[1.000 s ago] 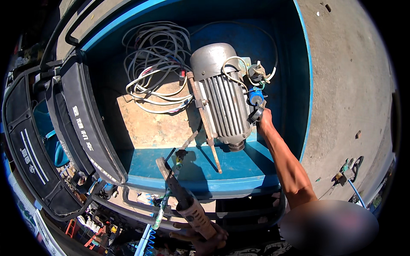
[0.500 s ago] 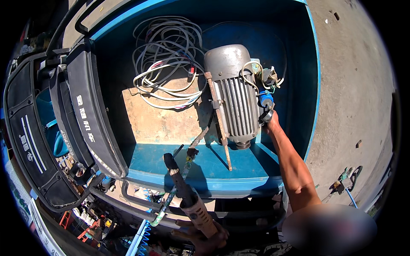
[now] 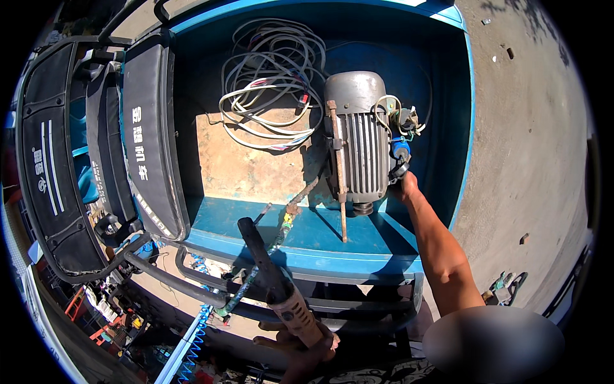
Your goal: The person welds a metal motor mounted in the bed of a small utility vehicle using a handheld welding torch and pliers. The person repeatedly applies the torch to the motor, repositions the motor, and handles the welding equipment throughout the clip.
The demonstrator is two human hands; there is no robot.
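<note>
A grey electric motor (image 3: 368,157) with a ribbed body stands in a blue cargo box. Along its left side runs a rusty metal rod (image 3: 341,176). My right hand (image 3: 407,185) is closed on a round black-rimmed piece (image 3: 398,171) beside the motor. Just above that sits a blue fitting (image 3: 400,148), with loose wires near it. My left hand (image 3: 307,351), low in the view and shadowed, grips a tool with a tan slotted handle (image 3: 297,317). The tool's dark bar-like front (image 3: 262,259) points up over the box's near edge. Its exact kind is unclear.
A tangle of white cable (image 3: 275,89) fills the box's far left. A taped hose-like line (image 3: 281,233) crosses the near wall. Black padded seats (image 3: 148,141) stand left, black rails (image 3: 358,320) in front. Concrete ground (image 3: 524,141) lies right. A blue coiled hose (image 3: 195,342) hangs lower left.
The view has shifted, so the box and motor appear farther right and slightly higher. The tool in my left hand sits slightly lower against the box. My right hand keeps its place beside the motor.
</note>
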